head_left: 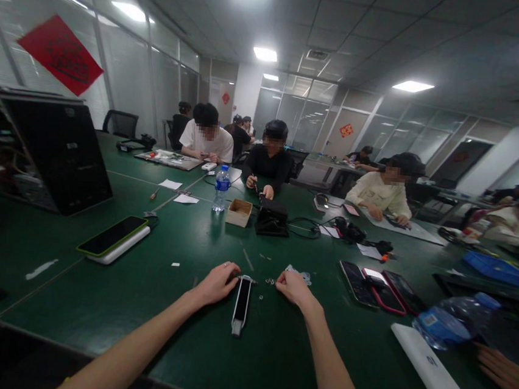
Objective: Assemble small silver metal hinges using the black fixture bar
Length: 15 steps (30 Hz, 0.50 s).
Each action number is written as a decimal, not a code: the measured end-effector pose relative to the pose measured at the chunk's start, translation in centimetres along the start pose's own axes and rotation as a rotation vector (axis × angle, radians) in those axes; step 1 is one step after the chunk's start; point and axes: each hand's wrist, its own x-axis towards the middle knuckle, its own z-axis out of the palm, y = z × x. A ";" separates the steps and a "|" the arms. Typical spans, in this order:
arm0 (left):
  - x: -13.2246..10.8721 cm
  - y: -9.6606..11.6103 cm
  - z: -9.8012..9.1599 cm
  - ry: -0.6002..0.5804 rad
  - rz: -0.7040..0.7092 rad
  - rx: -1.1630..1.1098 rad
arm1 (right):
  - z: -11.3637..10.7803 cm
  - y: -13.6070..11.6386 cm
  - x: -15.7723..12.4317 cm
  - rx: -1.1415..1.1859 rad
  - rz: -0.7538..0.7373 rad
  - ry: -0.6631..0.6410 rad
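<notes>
My left hand (218, 283) rests on the green table with its fingers curled in at the upper end of a slim device (241, 303). The device is long and narrow, with a black middle, a pale frame and a silvery near end; its exact kind is unclear. My right hand (295, 286) has its fingertips pinched together beside several tiny metal pieces (270, 281). Whatever may be between those fingertips is too small to see. A tiny ring-like piece (261, 297) lies nearer to me. Partly behind my right hand is a crumpled clear plastic bag (303, 274).
Ahead stand a water bottle (221, 189), an open cardboard box (238, 213) and a black case (272, 218). Phones lie left (115, 236) and right (358, 283). A tipped bottle (453, 320) and white power bank (435, 370) are near a co-worker's hand (506, 374).
</notes>
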 end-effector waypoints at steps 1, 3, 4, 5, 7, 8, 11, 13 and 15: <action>0.0 0.0 0.0 0.002 0.004 0.004 | 0.0 -0.1 0.0 0.004 0.006 -0.011; 0.0 -0.1 0.1 0.012 0.011 0.015 | 0.0 -0.2 0.0 0.015 0.008 -0.028; 0.0 -0.1 0.1 0.019 0.014 0.020 | 0.0 -0.3 -0.1 0.020 0.007 -0.033; 0.0 -0.1 0.2 0.026 0.017 0.023 | 0.0 -0.4 -0.2 0.025 0.005 -0.035; 0.0 -0.1 0.2 0.036 0.022 0.019 | 0.0 -0.5 -0.4 0.035 0.001 -0.028; -0.1 -0.1 0.2 0.041 0.023 0.016 | 0.0 -0.5 -0.5 0.039 -0.002 -0.020; -0.1 -0.1 0.2 0.048 0.021 0.008 | -0.1 -0.5 -0.9 0.051 -0.024 0.009; -0.1 0.0 0.1 0.054 0.015 0.008 | -0.1 -0.5 -1.1 0.061 -0.046 0.026; -0.1 0.2 0.0 0.086 0.014 0.015 | 0.0 -0.8 -1.4 0.070 -0.111 0.102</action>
